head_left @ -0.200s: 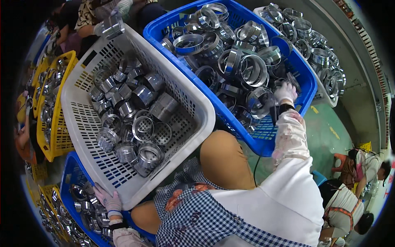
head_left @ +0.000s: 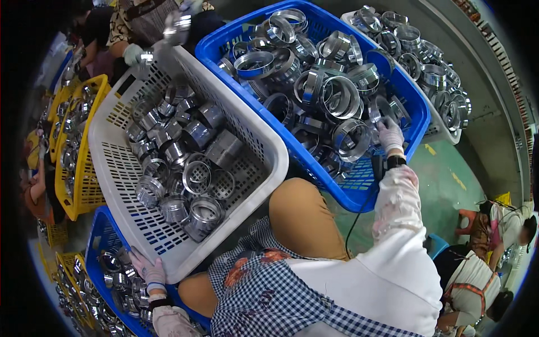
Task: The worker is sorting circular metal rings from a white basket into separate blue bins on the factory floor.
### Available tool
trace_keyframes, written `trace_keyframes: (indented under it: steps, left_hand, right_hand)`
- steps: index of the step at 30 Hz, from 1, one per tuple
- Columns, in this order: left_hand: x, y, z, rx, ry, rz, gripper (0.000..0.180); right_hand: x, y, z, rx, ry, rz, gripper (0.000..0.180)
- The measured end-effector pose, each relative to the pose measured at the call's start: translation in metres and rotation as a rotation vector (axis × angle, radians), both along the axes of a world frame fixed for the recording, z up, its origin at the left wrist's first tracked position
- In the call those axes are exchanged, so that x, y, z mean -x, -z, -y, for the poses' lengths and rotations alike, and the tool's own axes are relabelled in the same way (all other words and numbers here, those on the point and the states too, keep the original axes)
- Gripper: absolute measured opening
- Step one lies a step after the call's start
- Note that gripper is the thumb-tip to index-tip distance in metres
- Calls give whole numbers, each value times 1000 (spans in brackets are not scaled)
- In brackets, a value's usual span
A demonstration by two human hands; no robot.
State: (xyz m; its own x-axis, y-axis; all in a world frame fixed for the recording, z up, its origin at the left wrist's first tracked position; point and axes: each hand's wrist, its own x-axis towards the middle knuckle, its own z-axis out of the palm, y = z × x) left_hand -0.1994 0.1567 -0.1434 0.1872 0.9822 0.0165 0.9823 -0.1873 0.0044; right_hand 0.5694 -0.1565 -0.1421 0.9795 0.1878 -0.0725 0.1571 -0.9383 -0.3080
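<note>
The right hand (head_left: 391, 136) is touching a metal ring (head_left: 377, 110) inside the blue basket (head_left: 359, 203); the left hand (head_left: 149, 272) is resting against the white basket (head_left: 179, 265). Neither grip is showing clearly. Hooking that ring alone would be working best.

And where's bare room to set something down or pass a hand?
Bare green floor shows between the upper blue plastic basket and the co-workers at right. A hand might slip between the left rim of the white perforated plastic basket and its silver metal rings. More rings crowd the gloved right hand.
</note>
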Motion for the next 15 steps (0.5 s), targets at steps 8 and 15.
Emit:
trace_keyframes:
  steps: [8,15]
  left_hand:
    - [5,-3,2,53,-67,3,106]
    - [-33,-49,44,24,212,517,85]
  right_hand:
    - [92,-81,-56,-958,-466,-293,29]
    - [187,-137,-94,-1048,-746,-726,34]
